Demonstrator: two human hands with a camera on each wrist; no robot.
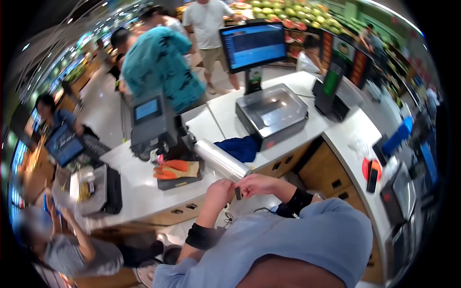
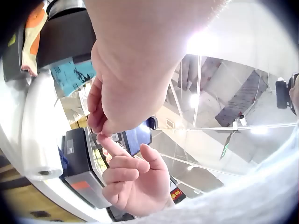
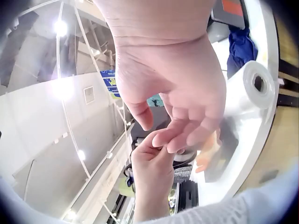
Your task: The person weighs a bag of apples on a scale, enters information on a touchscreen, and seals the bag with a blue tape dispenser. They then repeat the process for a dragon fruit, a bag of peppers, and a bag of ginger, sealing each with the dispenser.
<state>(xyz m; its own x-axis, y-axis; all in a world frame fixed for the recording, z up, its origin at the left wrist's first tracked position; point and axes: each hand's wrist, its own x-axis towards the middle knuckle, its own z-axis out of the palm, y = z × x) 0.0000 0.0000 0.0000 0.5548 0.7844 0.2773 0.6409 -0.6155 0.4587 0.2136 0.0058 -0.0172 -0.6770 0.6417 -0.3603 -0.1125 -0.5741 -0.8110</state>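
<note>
Left hand (image 3: pixel 153 163) partly hidden by the right hand (image 3: pixel 175 91), monitor (image 1: pixel 253 46) text too small to read

Lettering on monitor screen (image 1: pixel 254 46), red sign (image 2: pixel 176 195), blue sign (image 3: pixel 110 82): none legible.

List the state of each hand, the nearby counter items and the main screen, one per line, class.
Left hand: fingers curled, touching right hand
Right hand: index finger extended, other fingers bent
Plastic roll: wound, lying sideways
Blue cloth: crumpled
Orange glove: unworn, lying down
Monitor: lit
</note>
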